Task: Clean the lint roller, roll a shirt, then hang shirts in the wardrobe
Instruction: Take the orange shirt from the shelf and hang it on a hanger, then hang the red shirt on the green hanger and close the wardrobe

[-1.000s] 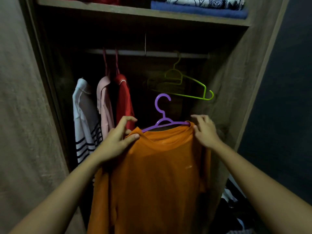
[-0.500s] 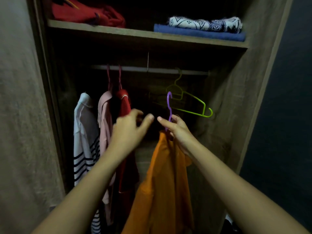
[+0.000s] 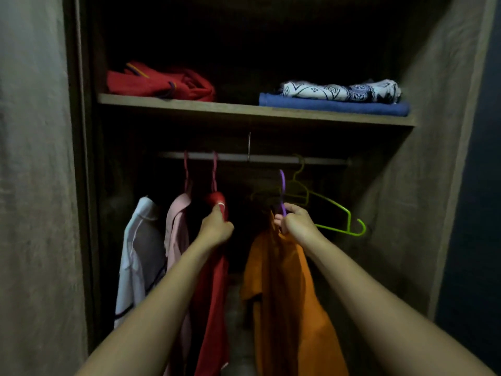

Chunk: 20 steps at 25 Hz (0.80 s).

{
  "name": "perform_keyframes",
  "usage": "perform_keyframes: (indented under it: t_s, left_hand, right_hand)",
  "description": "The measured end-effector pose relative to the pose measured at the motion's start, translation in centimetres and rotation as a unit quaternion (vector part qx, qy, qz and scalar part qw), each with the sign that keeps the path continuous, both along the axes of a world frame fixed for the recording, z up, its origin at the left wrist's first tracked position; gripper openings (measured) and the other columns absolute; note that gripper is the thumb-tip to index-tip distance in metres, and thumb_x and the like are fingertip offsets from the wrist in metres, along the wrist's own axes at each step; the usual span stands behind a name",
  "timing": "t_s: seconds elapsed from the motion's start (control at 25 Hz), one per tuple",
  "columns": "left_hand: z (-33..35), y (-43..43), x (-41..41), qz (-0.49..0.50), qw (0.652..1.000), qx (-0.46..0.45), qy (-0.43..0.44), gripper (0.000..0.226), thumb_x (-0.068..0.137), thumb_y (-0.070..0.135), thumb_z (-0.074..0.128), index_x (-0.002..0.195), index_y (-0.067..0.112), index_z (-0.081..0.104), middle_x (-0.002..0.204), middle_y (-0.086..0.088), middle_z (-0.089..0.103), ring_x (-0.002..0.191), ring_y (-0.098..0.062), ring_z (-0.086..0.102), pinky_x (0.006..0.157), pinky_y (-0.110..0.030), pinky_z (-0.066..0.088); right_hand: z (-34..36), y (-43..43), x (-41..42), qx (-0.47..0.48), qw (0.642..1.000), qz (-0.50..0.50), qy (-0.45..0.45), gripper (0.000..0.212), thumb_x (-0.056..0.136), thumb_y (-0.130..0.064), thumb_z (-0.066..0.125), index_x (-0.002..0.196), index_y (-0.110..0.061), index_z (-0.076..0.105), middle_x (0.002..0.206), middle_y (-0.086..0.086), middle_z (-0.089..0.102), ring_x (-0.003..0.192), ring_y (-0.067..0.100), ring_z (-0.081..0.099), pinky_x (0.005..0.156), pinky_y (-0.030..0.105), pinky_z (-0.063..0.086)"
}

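An orange shirt (image 3: 282, 294) hangs edge-on from a purple hanger (image 3: 282, 191), whose hook is just below the wardrobe rail (image 3: 271, 159). My right hand (image 3: 295, 222) grips the hanger at its neck. My left hand (image 3: 217, 229) holds the shoulder of a red shirt (image 3: 214, 289) that hangs on the rail. To the left of it hang a pink shirt (image 3: 177, 232) and a white striped shirt (image 3: 138, 253).
Empty green hangers (image 3: 336, 213) hang on the rail right of my right hand. The shelf (image 3: 244, 109) above carries a red garment (image 3: 162, 82) and folded blue and patterned cloths (image 3: 336, 99). Wardrobe side walls close in left and right.
The orange shirt turned from facing me to edge-on and rose toward the rail. My left hand left it and took hold of the red shirt. The camera tilted up.
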<state>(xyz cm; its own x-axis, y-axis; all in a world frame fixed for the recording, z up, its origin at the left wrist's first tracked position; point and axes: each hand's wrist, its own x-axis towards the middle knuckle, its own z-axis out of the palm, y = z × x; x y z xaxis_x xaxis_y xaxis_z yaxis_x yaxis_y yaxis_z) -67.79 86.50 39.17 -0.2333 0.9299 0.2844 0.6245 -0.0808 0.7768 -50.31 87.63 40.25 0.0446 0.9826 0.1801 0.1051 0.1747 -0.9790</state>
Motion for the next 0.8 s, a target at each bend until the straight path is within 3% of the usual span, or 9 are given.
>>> perform_keyframes:
  t_s: [0.16, 0.24, 0.32, 0.36, 0.44, 0.48, 0.6, 0.68, 0.8]
  left_hand:
    - [-0.8, 0.6, 0.1, -0.006, 1.0, 0.023, -0.001, 0.057, 0.087, 0.011, 0.045, 0.142, 0.018, 0.033, 0.128, -0.019, 0.056, 0.113, -0.035, 0.056, 0.086, -0.027, 0.04]
    - [-0.5, 0.7, -0.2, -0.007, 1.0, 0.027, 0.004, 0.061, 0.085, 0.007, 0.046, 0.143, 0.018, 0.031, 0.125, -0.019, 0.057, 0.111, -0.034, 0.057, 0.079, -0.023, 0.037]
    - [-0.2, 0.9, -0.5, -0.014, 0.999, 0.03, 0.011, 0.065, 0.083, 0.006, 0.049, 0.144, 0.018, 0.031, 0.122, -0.018, 0.059, 0.108, -0.032, 0.058, 0.078, -0.022, 0.038]
    - [-0.1, 0.8, -0.5, -0.021, 0.999, 0.028, 0.012, 0.067, 0.082, 0.005, 0.05, 0.144, 0.018, 0.03, 0.121, -0.016, 0.06, 0.107, -0.03, 0.059, 0.078, -0.021, 0.039]
    - [0.1, 0.7, -0.6, -0.031, 0.999, 0.018, 0.018, 0.071, 0.081, 0.005, 0.05, 0.146, 0.019, 0.025, 0.121, -0.015, 0.06, 0.106, -0.028, 0.059, 0.075, -0.02, 0.039]
    - [0.2, 0.6, -0.7, -0.03, 0.999, 0.018, 0.025, 0.072, 0.081, 0.005, 0.05, 0.147, 0.019, 0.024, 0.121, -0.015, 0.06, 0.106, -0.028, 0.06, 0.074, -0.019, 0.037]
    - [0.1, 0.3, -0.6, -0.025, 0.999, 0.016, 0.039, 0.072, 0.083, 0.007, 0.05, 0.147, 0.02, 0.022, 0.123, -0.015, 0.059, 0.108, -0.028, 0.059, 0.071, -0.017, 0.035]
    - [0.0, 0.2, -0.8, -0.027, 0.998, 0.013, 0.049, 0.071, 0.084, 0.008, 0.05, 0.147, 0.02, 0.021, 0.123, -0.015, 0.059, 0.106, -0.027, 0.059, 0.069, -0.016, 0.034]
    - [0.2, 0.4, -1.0, -0.023, 0.998, 0.0, 0.066, 0.069, 0.084, 0.008, 0.05, 0.147, 0.017, 0.021, 0.126, -0.016, 0.057, 0.11, -0.029, 0.058, 0.07, -0.017, 0.035]
  right_hand:
    - [3.2, 3.7, -0.7, 0.004, 1.0, -0.007, -0.029, 0.057, 0.077, 0.017, 0.037, 0.13, -0.001, 0.046, 0.114, 0.022, 0.06, 0.113, 0.033, 0.057, 0.089, 0.035, 0.049]
    - [4.9, 5.4, -1.3, 0.019, 0.999, -0.002, -0.05, 0.038, 0.077, 0.014, 0.038, 0.103, 0.001, 0.062, 0.099, 0.022, 0.065, 0.1, 0.034, 0.062, 0.077, 0.032, 0.048]
    - [6.2, 7.8, -1.8, 0.039, 0.996, -0.005, -0.079, 0.027, 0.08, 0.005, 0.041, 0.067, -0.007, 0.062, 0.083, 0.02, 0.065, 0.083, 0.031, 0.061, 0.068, 0.031, 0.044]
    - [6.6, 8.9, -2.0, 0.044, 0.996, -0.002, -0.083, 0.028, 0.083, 0.0, 0.043, 0.064, -0.01, 0.06, 0.089, 0.021, 0.067, 0.084, 0.03, 0.06, 0.07, 0.033, 0.045]
    - [6.6, 10.5, -2.4, 0.051, 0.994, 0.019, -0.094, 0.022, 0.089, -0.004, 0.043, 0.086, -0.008, 0.065, 0.111, 0.017, 0.063, 0.1, 0.03, 0.059, 0.076, 0.032, 0.048]
    - [6.4, 11.0, -2.4, 0.047, 0.991, 0.026, -0.119, 0.021, 0.092, -0.005, 0.042, 0.094, -0.006, 0.063, 0.107, 0.011, 0.06, 0.099, 0.027, 0.058, 0.071, 0.022, 0.046]
    - [4.9, 11.9, -2.3, 0.028, 0.97, 0.021, -0.239, 0.032, 0.096, -0.011, 0.041, 0.066, -0.019, 0.05, 0.071, -0.002, 0.048, 0.067, 0.011, 0.048, 0.046, 0.006, 0.036]
    - [4.6, 12.3, -2.3, 0.034, 0.955, 0.008, -0.296, 0.036, 0.098, -0.016, 0.038, 0.064, -0.017, 0.05, 0.069, 0.001, 0.049, 0.079, 0.021, 0.052, 0.046, 0.005, 0.035]
    - [5.1, 11.9, -2.3, 0.012, 0.932, 0.011, -0.361, 0.036, 0.099, -0.022, 0.036, 0.114, 0.001, 0.059, 0.12, 0.021, 0.059, 0.115, 0.03, 0.053, 0.057, 0.011, 0.037]
